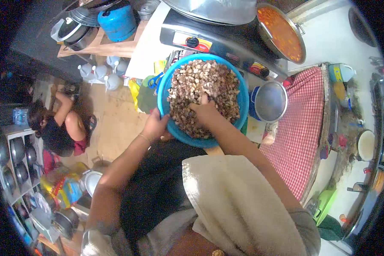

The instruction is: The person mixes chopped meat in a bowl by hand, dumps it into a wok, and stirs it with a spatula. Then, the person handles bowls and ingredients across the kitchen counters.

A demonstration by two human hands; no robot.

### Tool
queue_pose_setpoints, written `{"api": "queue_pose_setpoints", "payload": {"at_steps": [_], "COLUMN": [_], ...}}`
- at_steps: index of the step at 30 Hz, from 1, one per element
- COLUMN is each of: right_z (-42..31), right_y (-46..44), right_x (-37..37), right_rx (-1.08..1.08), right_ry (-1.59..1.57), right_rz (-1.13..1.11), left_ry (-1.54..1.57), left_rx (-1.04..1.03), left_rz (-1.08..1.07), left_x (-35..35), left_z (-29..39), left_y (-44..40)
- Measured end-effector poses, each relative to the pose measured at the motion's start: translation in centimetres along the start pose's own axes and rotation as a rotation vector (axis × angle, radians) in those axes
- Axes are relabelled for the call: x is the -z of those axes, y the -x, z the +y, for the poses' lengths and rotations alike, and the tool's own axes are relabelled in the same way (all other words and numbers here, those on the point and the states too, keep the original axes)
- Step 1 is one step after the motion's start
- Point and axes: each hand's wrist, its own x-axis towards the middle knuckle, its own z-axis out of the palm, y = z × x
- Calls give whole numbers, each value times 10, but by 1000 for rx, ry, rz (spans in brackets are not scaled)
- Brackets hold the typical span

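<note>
A blue plastic basin (245, 91) is full of diced brown and whitish food pieces (205, 77); I cannot tell what food it is. My left hand (155, 126) is closed on the basin's near-left rim, thumb over the edge. Inside the basin, my right hand (205, 114) reaches into the diced pieces. Its thumb and a finger show apart, while the other fingers are partly hidden among the pieces.
Behind the basin stands a gas stove (217, 47) with a big metal pot (213, 10). To its right is a pot of orange-red stew (281, 34). A lidded pot (271, 102) sits near the checkered cloth (296, 132). A person (57, 123) crouches at left.
</note>
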Motion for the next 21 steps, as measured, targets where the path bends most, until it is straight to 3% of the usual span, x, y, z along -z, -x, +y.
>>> {"api": "queue_pose_setpoints", "payload": {"at_steps": [4, 8, 9, 12, 13, 17, 21], "right_z": [1, 31, 29, 31, 31, 22, 21], "right_y": [-18, -50, -51, -58, -52, -13, 14], "right_x": [12, -38, -45, -42, -40, -2, 38], "right_rx": [56, 174, 42, 229, 156, -43, -80], "right_ry": [-184, -331, -372, -942, -925, -664, -375], "right_rz": [115, 552, 602, 607, 605, 624, 483], "left_ry": [-228, -84, 18, 54, 3, 116, 175], "left_rx": [-161, -108, -153, -119, -184, 5, 53], "left_rz": [80, 106, 108, 96, 48, 59, 25], "left_x": [3, 0, -3, -5, -3, -8, -8], "left_z": [13, -3, -8, -13, -19, 17, 14], "left_y": [12, 10, 3, 2, -3, 13, 10]}}
